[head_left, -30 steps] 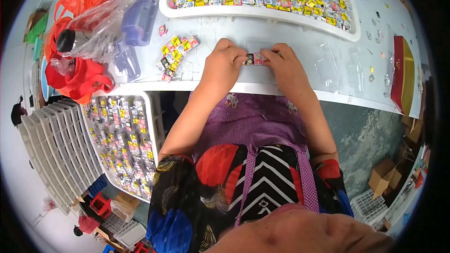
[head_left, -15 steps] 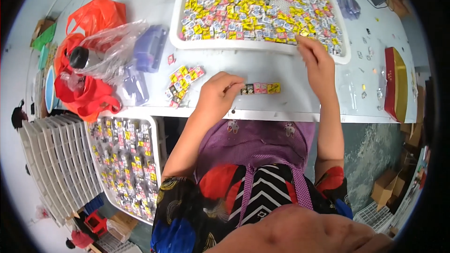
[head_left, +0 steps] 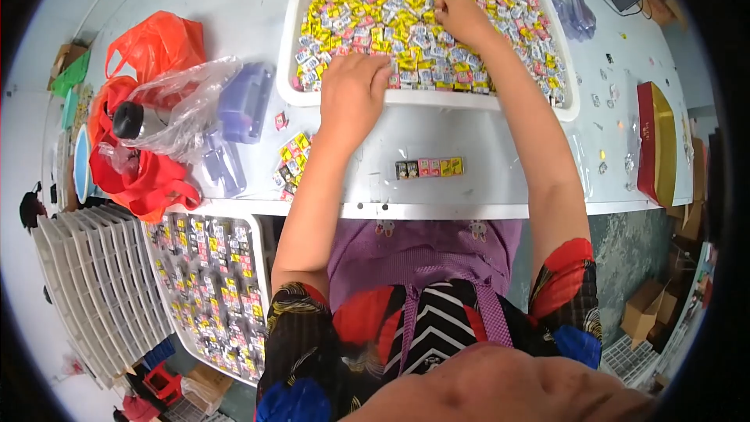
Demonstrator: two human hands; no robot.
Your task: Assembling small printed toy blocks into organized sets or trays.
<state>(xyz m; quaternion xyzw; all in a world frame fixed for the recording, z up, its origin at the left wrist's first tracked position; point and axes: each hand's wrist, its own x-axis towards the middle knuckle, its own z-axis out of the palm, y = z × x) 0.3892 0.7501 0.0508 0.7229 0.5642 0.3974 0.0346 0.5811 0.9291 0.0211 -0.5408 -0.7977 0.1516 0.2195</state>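
My left hand (head_left: 355, 92) reaches over the near rim of a large white tray (head_left: 426, 99). Its fingers bend down onto the small wrapped pieces (head_left: 414, 35) inside, with the thumb apart. Deeper in the same tray is my right hand (head_left: 465, 19), fingers drawn together at the yellow, pink and white pieces; what they pinch, if anything, is too small to make out. On the table in front of me lies a short row of black, pink and yellow pieces (head_left: 429, 168) in a clear sleeve. Past my left forearm is a partly hidden cluster of similar pieces (head_left: 294, 158).
Red bags (head_left: 156, 39), a dark-capped bottle (head_left: 131, 119) and clear plastic cases (head_left: 244, 105) occupy the table's left. A red-and-gold box (head_left: 656, 144) stands at the right edge. Below left, another tray (head_left: 262, 266) holds packed rows beside stacked white trays (head_left: 94, 281).
My left hand has left the short row and moved forward to the tray's near rim. My right hand has gone from above the rim farther into the tray.
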